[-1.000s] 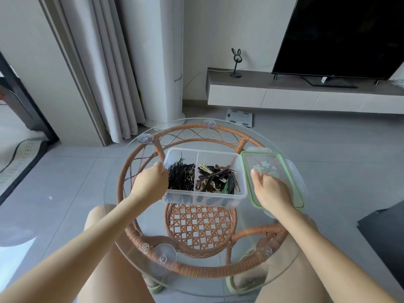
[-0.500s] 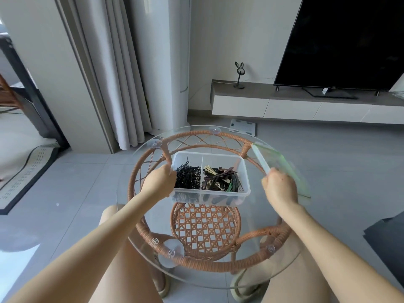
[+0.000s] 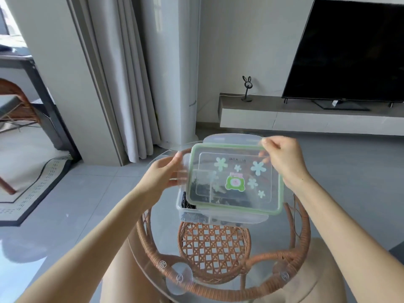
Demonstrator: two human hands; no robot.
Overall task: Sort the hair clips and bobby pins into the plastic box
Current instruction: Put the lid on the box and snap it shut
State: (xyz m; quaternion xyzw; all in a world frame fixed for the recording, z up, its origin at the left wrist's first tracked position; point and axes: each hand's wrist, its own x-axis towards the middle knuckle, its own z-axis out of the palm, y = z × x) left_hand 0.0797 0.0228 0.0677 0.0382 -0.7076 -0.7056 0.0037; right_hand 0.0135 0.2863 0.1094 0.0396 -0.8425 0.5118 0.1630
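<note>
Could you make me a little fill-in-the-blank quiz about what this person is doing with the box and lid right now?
1. Both hands hold the clear lid above the plastic box, and the lid's rim is coloured ____.
2. The right hand grips the lid at its far ____ corner.
3. The box stands on a round table whose top is made of ____.
4. The left hand holds the lid's ____ edge.

Missing words: green; right; glass; left
</note>
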